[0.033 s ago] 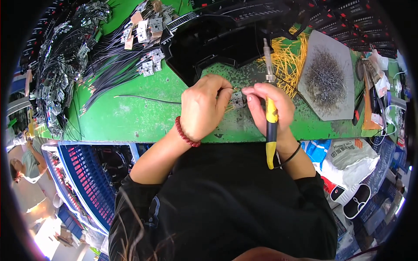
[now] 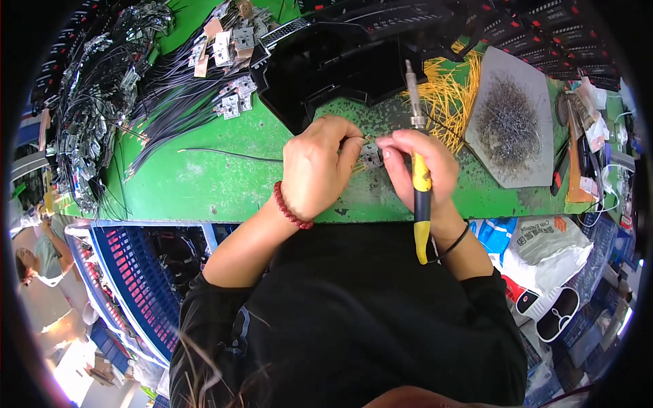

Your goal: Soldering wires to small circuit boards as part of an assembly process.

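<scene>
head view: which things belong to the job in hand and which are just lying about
Seemingly in the job:
soldering iron, in the right hand
small board, between the hands
black wire, running under the left hand

Probably lying about:
white bag
blue basket

There's the soldering iron (image 2: 422,197), yellow-and-black handle in the right hand (image 2: 441,166), metal tip pointing away! Small pale board (image 2: 371,158), partly hidden, just beside; thin black wire (image 2: 231,155) trails leftward across the tabletop (image 2: 224,183).

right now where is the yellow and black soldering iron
In the head view, right of centre, the soldering iron is in the right hand, its metal end beside the yellow wires.
</scene>
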### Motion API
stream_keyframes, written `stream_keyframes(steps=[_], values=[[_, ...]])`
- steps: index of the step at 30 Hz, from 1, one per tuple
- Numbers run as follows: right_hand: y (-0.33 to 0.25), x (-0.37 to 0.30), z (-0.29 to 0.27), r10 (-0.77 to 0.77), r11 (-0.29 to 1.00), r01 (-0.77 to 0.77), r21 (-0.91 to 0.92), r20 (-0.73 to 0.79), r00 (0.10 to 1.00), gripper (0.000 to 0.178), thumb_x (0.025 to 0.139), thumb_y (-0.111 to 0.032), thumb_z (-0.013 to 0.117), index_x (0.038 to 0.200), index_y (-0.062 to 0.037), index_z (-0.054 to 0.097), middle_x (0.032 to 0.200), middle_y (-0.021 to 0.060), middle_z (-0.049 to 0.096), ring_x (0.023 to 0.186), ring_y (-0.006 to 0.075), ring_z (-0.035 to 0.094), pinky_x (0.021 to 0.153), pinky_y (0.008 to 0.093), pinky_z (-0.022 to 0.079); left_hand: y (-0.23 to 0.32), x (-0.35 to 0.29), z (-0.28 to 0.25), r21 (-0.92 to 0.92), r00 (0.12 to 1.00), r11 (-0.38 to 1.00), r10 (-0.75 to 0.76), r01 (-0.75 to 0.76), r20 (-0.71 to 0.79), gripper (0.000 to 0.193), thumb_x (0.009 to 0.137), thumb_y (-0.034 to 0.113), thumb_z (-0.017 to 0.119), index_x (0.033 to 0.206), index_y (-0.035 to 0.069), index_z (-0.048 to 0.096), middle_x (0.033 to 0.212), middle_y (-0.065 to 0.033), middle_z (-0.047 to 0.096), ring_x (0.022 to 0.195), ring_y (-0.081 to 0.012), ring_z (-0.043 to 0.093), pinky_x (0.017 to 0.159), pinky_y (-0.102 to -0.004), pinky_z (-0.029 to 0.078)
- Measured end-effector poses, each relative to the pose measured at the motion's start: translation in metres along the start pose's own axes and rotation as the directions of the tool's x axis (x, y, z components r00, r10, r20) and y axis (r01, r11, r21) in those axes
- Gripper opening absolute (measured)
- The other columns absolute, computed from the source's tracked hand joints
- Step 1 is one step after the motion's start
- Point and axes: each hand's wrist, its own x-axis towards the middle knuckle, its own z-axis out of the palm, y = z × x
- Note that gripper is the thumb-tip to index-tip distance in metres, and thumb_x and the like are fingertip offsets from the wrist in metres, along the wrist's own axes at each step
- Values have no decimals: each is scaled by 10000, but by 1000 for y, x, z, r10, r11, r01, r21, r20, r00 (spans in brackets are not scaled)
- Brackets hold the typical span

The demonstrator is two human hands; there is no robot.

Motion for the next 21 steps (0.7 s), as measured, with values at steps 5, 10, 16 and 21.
stream_keyframes(steps=[5,10,16,21], values=[[-1,6,9,-57,998,57,-18,-45,997,304,725,52,725,999,-48,640,770,57,694,584,182,644,529,274,476,-3,1,2,31,998,998,57,-56,-30,64,783,42,681,802,45,619,769,-97,639,693,-295,639,583,-373,509],[12,-5,-4,107,994,-103,46,-92,990,220,807,10,689,1009,-65,649,814,75,698,621,207,656,560,302,499,-5,1,2,81,993,990,114,-113,-16,61,792,50,669,792,52,608,764,-89,633,681,-289,637,570,-375,510],[6,-2,-11,0,976,68,-206,314,950,471,632,-64,780,1061,-158,611,689,12,521,714,234,553,619,376,406,1,-1,0,198,993,973,111,-119,48,84,763,75,689,790,70,610,803,-84,614,746,-277,632,600,-385,514],[0,-9,-3,99,951,-12,-309,266,959,516,613,-10,812,1071,-111,597,846,56,650,702,259,558,619,360,447,0,-4,4,267,988,952,146,-152,40,109,715,50,715,782,82,636,795,-70,593,741,-271,615,610,-362,510]])
